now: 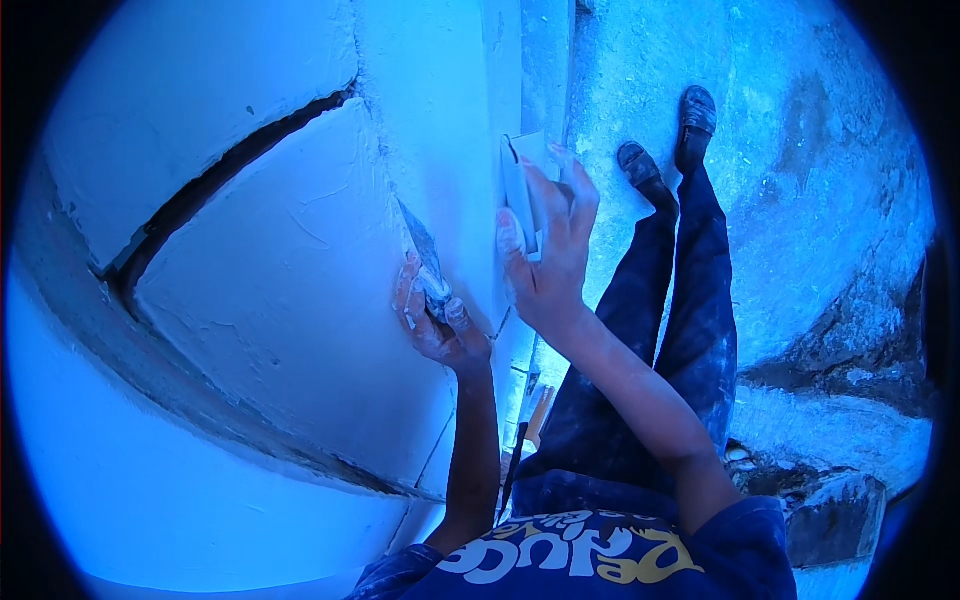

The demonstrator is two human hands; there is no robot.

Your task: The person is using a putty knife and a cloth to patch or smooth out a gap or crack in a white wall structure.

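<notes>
My left hand [445, 335] is closed round the handle of a putty knife [424, 248], its thin blade pointing up and away along the wall edge. White smears cover the fingers and the handle. My right hand [552, 265] grips a pale, flat rectangular piece [516, 185] between thumb and fingers, beside the light strip of wall. A dark line runs along its upper edge; its exact kind I cannot make out. The two hands are apart, the right one farther forward. The large pale panel [290, 260] lies left of the putty knife.
A dark, open gap [225, 165] crosses the pale surface at left. A long ledge [200, 380] curves below it. My legs and slippers [640, 165] stand on the stained, rough floor [770, 180] at right. Broken dark masonry [850, 340] lies at the far right.
</notes>
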